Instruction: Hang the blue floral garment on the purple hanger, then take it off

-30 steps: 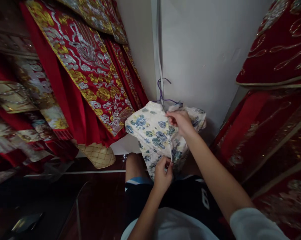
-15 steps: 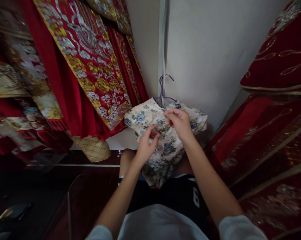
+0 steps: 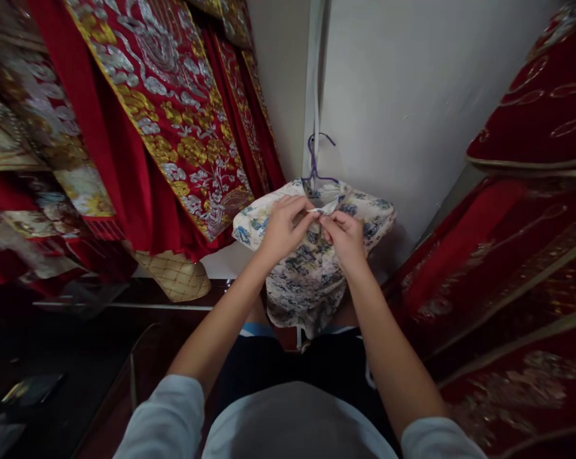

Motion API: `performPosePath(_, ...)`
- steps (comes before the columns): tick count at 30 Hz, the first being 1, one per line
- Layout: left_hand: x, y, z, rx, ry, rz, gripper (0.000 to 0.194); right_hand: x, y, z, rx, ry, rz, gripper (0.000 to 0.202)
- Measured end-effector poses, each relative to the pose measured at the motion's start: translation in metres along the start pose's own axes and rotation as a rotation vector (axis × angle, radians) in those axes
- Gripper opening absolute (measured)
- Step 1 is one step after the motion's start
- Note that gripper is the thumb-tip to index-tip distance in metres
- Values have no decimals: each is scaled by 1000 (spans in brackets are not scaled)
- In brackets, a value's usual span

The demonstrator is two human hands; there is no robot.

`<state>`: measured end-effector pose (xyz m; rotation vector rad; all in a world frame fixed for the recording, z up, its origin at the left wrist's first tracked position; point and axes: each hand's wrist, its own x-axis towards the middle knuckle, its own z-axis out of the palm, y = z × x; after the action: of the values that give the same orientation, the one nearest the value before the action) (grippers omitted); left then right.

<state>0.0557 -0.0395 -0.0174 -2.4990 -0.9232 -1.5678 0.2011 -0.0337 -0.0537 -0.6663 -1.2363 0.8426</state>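
Observation:
A short-sleeved floral shirt [image 3: 307,280], cream with blue flowers, hangs in front of me on a purple hanger [image 3: 313,159]. My left hand [image 3: 288,223] pinches the neckline edge at the front of the shirt. Close against it, my right hand [image 3: 343,236] is pinched on the other side of the same neckline, fingertips almost touching the left ones. Between the two hands the collar edge is pulled toward me, and the pale inside of the neck shows. Any small fastener under the fingertips is hidden.
Red garments with gold and silver embroidery [image 3: 187,127] hang at the left. More red embroidered fabric [image 3: 522,127] hangs at the right. Behind the shirt is a white wall [image 3: 388,83] with a pale strap [image 3: 315,83]. A quilted cream piece [image 3: 173,271] hangs low at left.
My left hand has moved up and right from in front of the shirt to its neckline and taken hold there. The right hand stays at the neckline, and the collar is now pulled outward.

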Motion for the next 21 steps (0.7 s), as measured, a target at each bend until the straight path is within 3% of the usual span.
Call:
performPosePath(3,3,3,-1,52,-7,-6,26,3,0,5,105,-23,119,29)
performPosePath(6,8,9,2,63,69,-12,27,4,-6,11,213,-38,232,34)
performPosePath(11,8,13,8,50,158,-48,30,-2,-9,15,165,42,232,34)
performPosePath(17,2,9,16,39,183,-56,28,-5,11,14,113,92,258,30)
performPosePath(21,10,4,4,-213,359,-158,26,-22,31,13,99,131,380,21)
